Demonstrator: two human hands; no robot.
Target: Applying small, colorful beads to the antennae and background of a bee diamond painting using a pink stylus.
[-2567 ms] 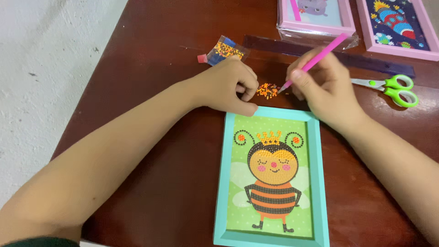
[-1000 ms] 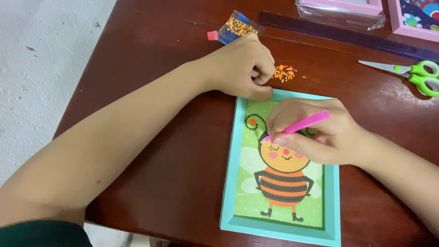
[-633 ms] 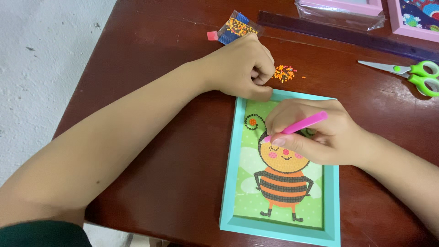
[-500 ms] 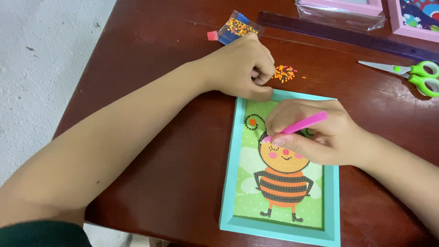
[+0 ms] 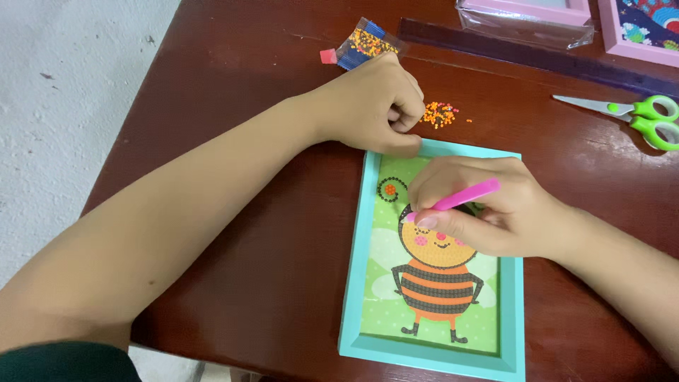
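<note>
Gripping a pink pen, right hand touches bee picture; left hand, clenched empty, steadies the frame near beads.

A dark reddish-brown wooden surface fills most of the view, polished enough to carry a soft sheen from even overhead light. Its left edge runs at a slant. Beyond it lies a pale, speckled grey floor, lightly scuffed.
</note>
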